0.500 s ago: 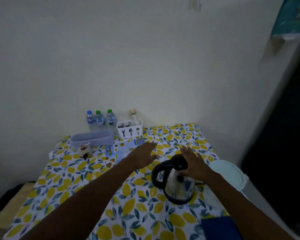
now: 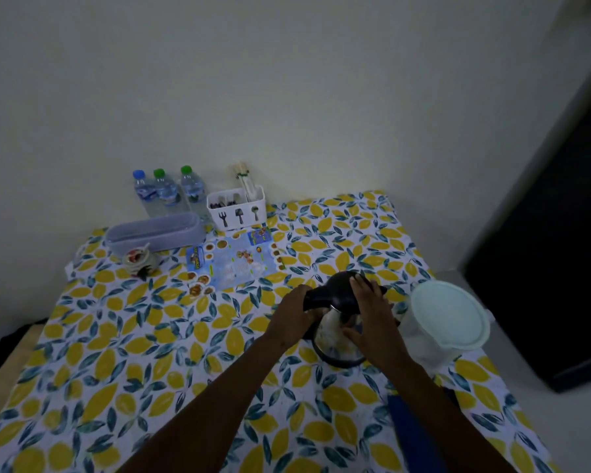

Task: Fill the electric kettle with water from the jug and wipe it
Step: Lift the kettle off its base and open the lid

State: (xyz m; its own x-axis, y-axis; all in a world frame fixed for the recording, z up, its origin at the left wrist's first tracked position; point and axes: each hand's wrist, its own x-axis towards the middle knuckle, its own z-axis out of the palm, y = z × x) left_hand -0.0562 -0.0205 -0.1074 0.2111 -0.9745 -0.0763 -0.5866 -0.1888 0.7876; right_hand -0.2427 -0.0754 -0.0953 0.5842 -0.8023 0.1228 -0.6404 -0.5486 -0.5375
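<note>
Left hand (image 2: pixel 292 315): curled around the black handle side of the electric kettle (image 2: pixel 336 331), centre-right of the frame. Kettle: steel body, black lid and base, standing on the lemon-print tablecloth (image 2: pixel 151 353). Right hand (image 2: pixel 372 315): fingers together, laid flat over the lid and down the kettle's right flank, thumb on the steel. Jug (image 2: pixel 444 322): pale, lidded, just right of the kettle.

Upper left of the frame, left to right: lilac oblong container (image 2: pixel 156 232), three water bottles (image 2: pixel 168 191) against the wall, white cutlery holder (image 2: pixel 238 208). Printed placemat (image 2: pixel 234 261): below the holder. Blue cloth (image 2: pixel 413 435): lower right, partly under the right forearm.
</note>
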